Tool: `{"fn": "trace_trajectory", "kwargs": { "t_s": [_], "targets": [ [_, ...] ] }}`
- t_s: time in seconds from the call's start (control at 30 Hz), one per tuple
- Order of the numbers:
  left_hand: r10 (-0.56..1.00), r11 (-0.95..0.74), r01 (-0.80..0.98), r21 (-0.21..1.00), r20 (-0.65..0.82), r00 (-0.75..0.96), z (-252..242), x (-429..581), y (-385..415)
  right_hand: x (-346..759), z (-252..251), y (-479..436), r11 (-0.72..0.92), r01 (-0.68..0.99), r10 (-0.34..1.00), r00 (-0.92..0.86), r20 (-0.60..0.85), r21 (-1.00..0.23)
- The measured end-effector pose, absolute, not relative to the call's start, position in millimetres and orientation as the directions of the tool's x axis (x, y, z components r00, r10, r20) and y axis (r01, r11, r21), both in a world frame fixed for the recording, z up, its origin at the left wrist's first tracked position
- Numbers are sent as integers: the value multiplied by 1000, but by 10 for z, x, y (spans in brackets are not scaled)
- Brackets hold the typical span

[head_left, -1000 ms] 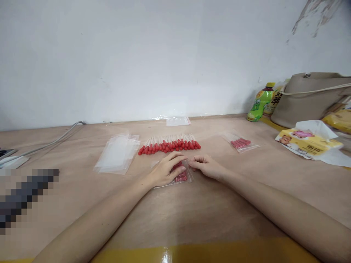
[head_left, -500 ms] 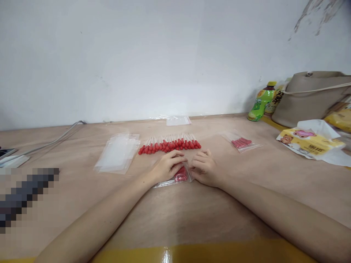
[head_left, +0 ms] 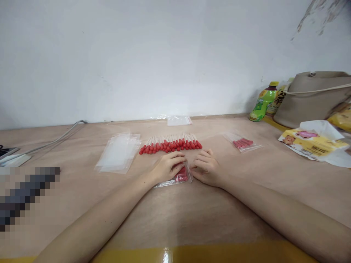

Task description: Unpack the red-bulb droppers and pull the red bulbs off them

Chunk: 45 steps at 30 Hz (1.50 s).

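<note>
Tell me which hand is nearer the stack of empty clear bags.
Left. The left hand lies just right of the stack; the right hand is farther right.

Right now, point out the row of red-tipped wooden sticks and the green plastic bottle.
row of red-tipped wooden sticks (head_left: 170,145): head view, red tips mid-row.
green plastic bottle (head_left: 262,104): head view, label.

The bench (head_left: 175,215) is matt, pale brown board with a glossy yellow strip (head_left: 175,254) along its near edge. The bags (head_left: 117,157) are clear, shiny plastic film. The red-tipped sticks (head_left: 170,145) look like pale wood with smooth red heads.
</note>
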<state>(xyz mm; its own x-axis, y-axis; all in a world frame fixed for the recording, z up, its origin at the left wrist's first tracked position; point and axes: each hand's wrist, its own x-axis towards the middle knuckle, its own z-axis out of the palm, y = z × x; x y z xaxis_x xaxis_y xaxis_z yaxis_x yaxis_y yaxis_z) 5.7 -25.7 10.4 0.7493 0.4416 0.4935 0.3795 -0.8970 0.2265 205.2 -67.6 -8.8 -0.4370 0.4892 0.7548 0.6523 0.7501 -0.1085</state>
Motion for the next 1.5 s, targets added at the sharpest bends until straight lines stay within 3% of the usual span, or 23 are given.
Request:
{"fn": "trace_trajectory", "kwargs": {
  "t_s": [0.2, 0.53, 0.63, 0.87, 1.2, 1.5],
  "targets": [
    [443, -896, 382, 225, 498, 746, 68, 52, -236, 2067, -86, -668, 768, 637, 453, -461, 763, -71],
    [415, -909, 369, 192, 491, 766, 98, 57, -246, 2084, 6, -705, 798, 590, 370, -641, 672, 124],
    [330, -941, 323, 100, 487, 809, 120, 53, -245, 2098, 47, -715, 791, 589, 365, -671, 645, 166],
    [93, -940, 240, -244, 492, 865, 165, 94, -264, 2124, 21, -658, 764, 595, 332, -693, 640, 248],
    [55, -924, 190, -332, 378, 924, 197, 84, -270, 2058, 103, -695, 761, 524, 261, -786, 560, 382],
    [135, -921, 251, -299, 359, 924, 383, -56, -265, 2106, 74, -612, 809, 532, 356, -783, 510, 251]
  ]
}}
